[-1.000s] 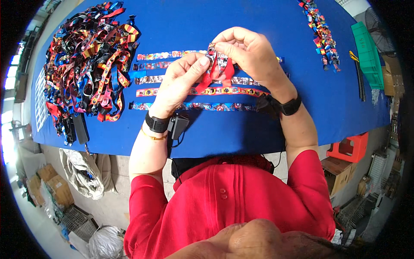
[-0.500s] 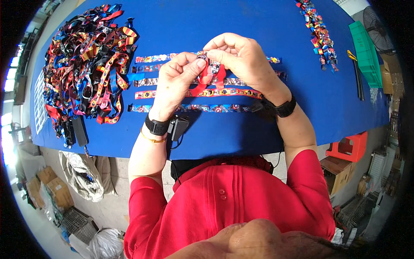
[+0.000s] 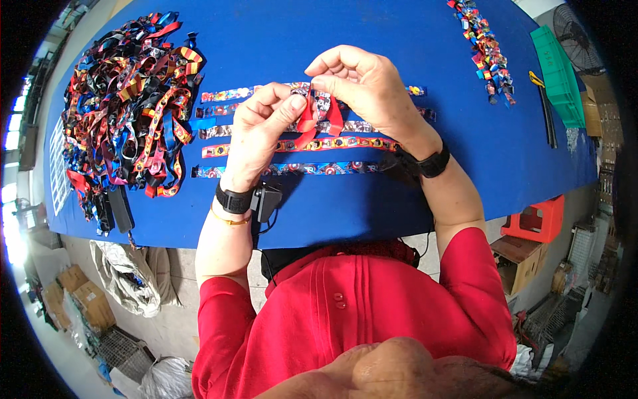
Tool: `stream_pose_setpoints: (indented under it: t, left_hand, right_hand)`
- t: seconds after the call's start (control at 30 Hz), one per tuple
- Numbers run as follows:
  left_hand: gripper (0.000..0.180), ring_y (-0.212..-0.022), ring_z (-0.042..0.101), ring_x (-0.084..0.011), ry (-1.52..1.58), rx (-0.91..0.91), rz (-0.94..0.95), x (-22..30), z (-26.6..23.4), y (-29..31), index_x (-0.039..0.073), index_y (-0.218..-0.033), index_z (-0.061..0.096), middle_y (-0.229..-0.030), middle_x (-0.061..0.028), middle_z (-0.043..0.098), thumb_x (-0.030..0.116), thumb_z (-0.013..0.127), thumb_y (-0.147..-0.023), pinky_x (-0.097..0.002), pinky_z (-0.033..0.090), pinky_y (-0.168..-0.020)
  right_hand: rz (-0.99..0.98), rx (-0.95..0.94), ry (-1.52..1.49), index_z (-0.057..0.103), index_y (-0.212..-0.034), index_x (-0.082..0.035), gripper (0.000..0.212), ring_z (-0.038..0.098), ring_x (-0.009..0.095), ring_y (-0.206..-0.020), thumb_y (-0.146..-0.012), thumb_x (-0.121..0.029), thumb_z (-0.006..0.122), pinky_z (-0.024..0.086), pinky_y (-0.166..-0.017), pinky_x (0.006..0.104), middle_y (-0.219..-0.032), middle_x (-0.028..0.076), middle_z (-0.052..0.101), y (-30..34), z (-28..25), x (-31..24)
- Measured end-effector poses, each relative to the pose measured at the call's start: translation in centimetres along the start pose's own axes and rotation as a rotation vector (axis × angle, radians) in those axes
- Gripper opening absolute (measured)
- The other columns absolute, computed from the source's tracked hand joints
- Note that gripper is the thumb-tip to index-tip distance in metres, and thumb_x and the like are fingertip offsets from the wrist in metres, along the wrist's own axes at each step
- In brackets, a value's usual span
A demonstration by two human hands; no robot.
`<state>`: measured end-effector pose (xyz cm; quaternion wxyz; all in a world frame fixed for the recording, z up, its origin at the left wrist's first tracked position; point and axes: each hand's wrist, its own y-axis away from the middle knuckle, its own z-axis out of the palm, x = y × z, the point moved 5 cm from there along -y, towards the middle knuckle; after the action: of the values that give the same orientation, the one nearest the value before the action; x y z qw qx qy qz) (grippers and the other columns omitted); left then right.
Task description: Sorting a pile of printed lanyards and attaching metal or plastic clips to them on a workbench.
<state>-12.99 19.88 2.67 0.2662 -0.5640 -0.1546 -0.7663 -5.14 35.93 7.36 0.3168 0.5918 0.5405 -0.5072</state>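
Over a blue table (image 3: 325,213), the left hand (image 3: 262,123) pinches a folded printed ribbon (image 3: 322,103) with red showing; the right hand (image 3: 372,86) works at its top edge, though from where I stand I cannot tell whether it grips. Beneath, five printed straps (image 3: 339,143) lie in rows, apparently already set out; the held piece looks unfinished. Leftward, a large tangled heap (image 3: 133,106) seems yet unhandled; far right lies a narrower bundle (image 3: 487,56).
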Motion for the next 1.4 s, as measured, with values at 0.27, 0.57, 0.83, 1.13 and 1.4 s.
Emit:
stream_pose_setpoints:
  t: [0.27,0.57,0.83,1.13,1.4]
  left_hand:
    - [0.013,-0.082,0.069,-0.0111,0.051,0.082,-0.01,0.6,0.5,0.1,0.0,-0.104,0.07,-0.095,-0.008,0.075,0.011,0.066,-0.098,-0.0248,0.055,-0.077]
    - [0.01,-0.08,0.069,-0.0143,0.103,0.124,-0.053,0.6,0.5,0.1,0.0,-0.102,0.069,-0.097,-0.0104,0.073,0.008,0.068,-0.096,-0.0263,0.056,-0.076]
    - [0.015,-0.082,0.067,-0.0118,0.05,0.1,0.044,1.0,0.9,0.2,0.001,-0.107,0.072,-0.095,-0.007,0.074,0.008,0.07,-0.094,-0.028,0.054,-0.078]
    - [0.015,-0.083,0.065,-0.0081,-0.046,0.066,-0.064,0.0,0.6,0.3,0.001,-0.105,0.074,-0.092,-0.0032,0.073,0.009,0.073,-0.093,-0.0235,0.052,-0.076]
    - [0.015,-0.083,0.064,-0.0066,-0.038,0.103,-0.012,0.2,0.2,0.3,0.001,-0.105,0.074,-0.094,-0.0022,0.073,0.008,0.074,-0.092,-0.0225,0.051,-0.076]
  right_hand:
    - [-0.018,0.005,-0.035,0.068,-0.11,0.0,0.017,0.065,0.005,-0.089,-0.095,-0.006,0.069,0.053,-0.081,0.0205,-0.098,0.001,0.071,0.2,0.0,0.1]
    - [-0.026,0.019,-0.021,0.069,-0.109,0.0,0.016,0.064,0.005,-0.088,-0.095,-0.006,0.068,0.053,-0.08,0.02,-0.096,0.001,0.071,0.1,0.0,-0.3]
    - [-0.07,0.052,-0.005,0.07,-0.107,0.0,0.015,0.064,0.003,-0.082,-0.094,-0.006,0.07,0.053,-0.075,0.0183,-0.091,-0.001,0.071,0.2,0.0,-0.3]
    - [-0.046,0.059,-0.033,0.069,-0.107,-0.001,0.014,0.062,0.003,-0.08,-0.096,-0.009,0.069,0.052,-0.074,0.0189,-0.091,0.0,0.07,0.3,0.5,0.1]
    - [0.054,-0.05,0.015,0.069,-0.097,0.002,0.015,0.061,0.006,-0.07,-0.097,-0.012,0.065,0.05,-0.062,0.0242,-0.079,0.004,0.069,0.3,0.5,-0.3]
